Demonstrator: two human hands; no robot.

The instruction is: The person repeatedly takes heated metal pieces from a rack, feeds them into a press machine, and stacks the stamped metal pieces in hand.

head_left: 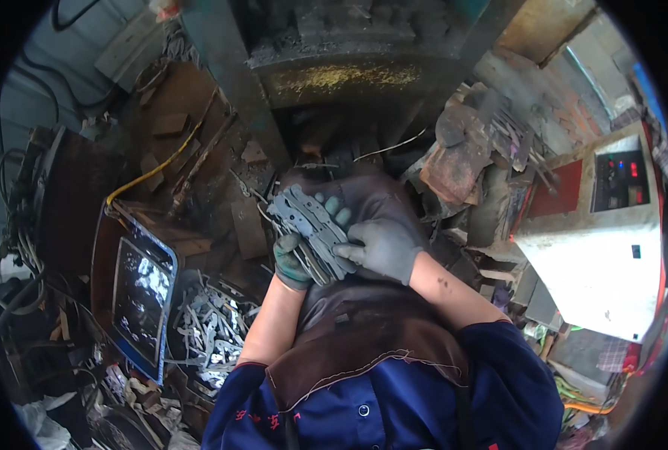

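A bundle of flat grey metal parts [308, 225], narrow and with small holes, is held over my lap. Wrapped around it from below is my left hand [293, 262] in a dark green and grey glove, its thumb on the near left side and its fingertips showing at the far right. My right hand [383, 247], in a grey glove, presses its curled fingers and thumb against the right edge of the bundle. Beneath both hands lies a brown apron [371, 300]. The undersides of the parts are hidden.
Many loose metal pieces [214, 330] are heaped at the left, beside a blue-rimmed tilted panel [143, 300]. A heavy machine frame [341, 79] stands ahead. On the right are rusty plates [458, 154] and a white control cabinet [596, 262]. A yellow hose [154, 171] runs at the left.
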